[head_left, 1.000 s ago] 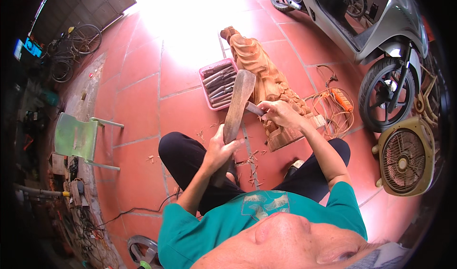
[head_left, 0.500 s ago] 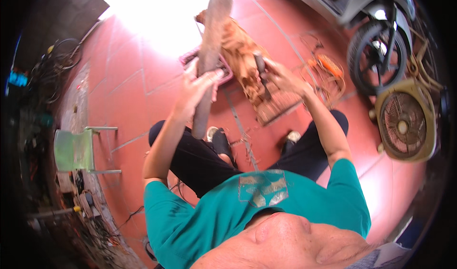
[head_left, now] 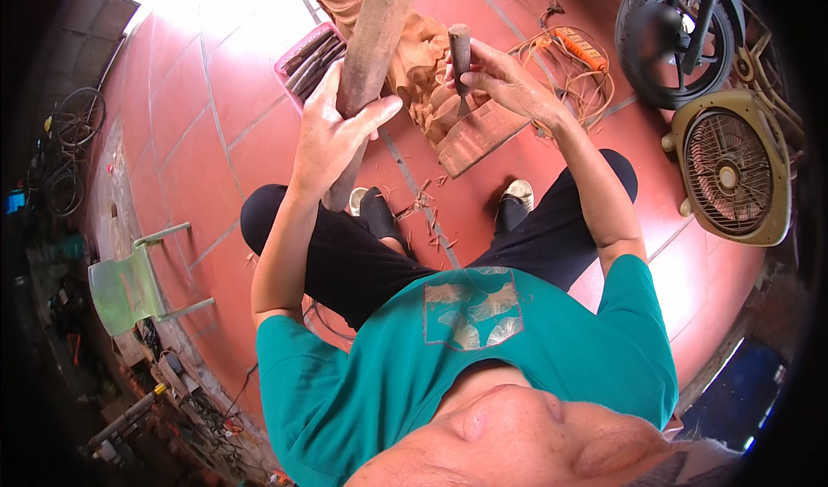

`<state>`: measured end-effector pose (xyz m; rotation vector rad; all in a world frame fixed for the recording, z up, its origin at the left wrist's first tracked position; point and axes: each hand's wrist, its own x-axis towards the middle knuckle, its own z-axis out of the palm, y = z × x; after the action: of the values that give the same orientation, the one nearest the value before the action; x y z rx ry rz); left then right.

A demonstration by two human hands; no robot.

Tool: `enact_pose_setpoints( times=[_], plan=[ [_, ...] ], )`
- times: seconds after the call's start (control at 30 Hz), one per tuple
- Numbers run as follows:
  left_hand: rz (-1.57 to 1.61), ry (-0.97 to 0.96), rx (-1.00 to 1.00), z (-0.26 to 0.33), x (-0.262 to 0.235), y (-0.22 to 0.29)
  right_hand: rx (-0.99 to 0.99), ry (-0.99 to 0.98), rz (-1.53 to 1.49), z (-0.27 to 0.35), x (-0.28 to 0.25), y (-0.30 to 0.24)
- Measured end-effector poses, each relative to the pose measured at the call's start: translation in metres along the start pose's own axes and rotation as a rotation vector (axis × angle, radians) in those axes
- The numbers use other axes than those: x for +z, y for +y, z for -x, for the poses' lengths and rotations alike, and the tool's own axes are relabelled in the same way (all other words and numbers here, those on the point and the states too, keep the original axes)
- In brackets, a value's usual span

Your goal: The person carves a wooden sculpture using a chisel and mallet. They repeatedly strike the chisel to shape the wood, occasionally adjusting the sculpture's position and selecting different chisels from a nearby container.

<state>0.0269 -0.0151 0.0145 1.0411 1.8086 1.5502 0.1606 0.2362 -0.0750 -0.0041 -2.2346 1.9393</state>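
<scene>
My left hand (head_left: 332, 138) is wrapped round a long, thick wooden club (head_left: 371, 51), held slanting, its upper end cut off by the picture's top edge. In my right hand (head_left: 509, 81) is a chisel (head_left: 461, 49) with a dark round handle, pinched between thumb and fingers. The blade points down at the lower part of a reddish-brown wood carving (head_left: 418, 47); it appears to touch the wood. Flowing folds cover the carving, which ends in a flat block base (head_left: 483, 135) towards me. Part of the carving hides behind the club.
A pink basket (head_left: 282, 71) of dark tools stands left of the carving. Wood shavings (head_left: 420, 202) lie between my shoes. To the right are an orange power strip (head_left: 580, 49) with tangled cable, a motorbike wheel (head_left: 634, 34) and a box fan (head_left: 733, 176). A green chair (head_left: 129, 289) stands left.
The view has shifted, so the carving, basket and fan sit higher in the picture. The club's upper end has left the frame. Both hands keep hold of their tools; the chisel shows more clearly.
</scene>
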Motion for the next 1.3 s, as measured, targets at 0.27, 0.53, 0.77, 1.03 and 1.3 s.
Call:
enact_pose_setpoints(
  times=[0.27,0.53,0.77,1.03,1.3],
  plan=[
    [-0.120,0.052,0.131,-0.003,0.002,-0.003,0.018,0.015,0.137,-0.002,0.016,-0.008],
    [-0.562,-0.092,0.075,0.000,-0.001,-0.010,-0.030,-0.044,0.365,0.001,0.023,-0.018],
    [-0.329,-0.024,-0.031,0.006,-0.006,-0.006,-0.029,-0.072,0.386,0.010,0.024,-0.018],
    [-0.268,0.053,0.147,0.012,-0.011,0.009,-0.019,-0.041,0.379,0.005,0.022,-0.006],
    [-0.424,-0.003,0.154,0.016,-0.011,0.016,-0.065,-0.049,0.527,0.007,0.027,-0.019]
  ],
)
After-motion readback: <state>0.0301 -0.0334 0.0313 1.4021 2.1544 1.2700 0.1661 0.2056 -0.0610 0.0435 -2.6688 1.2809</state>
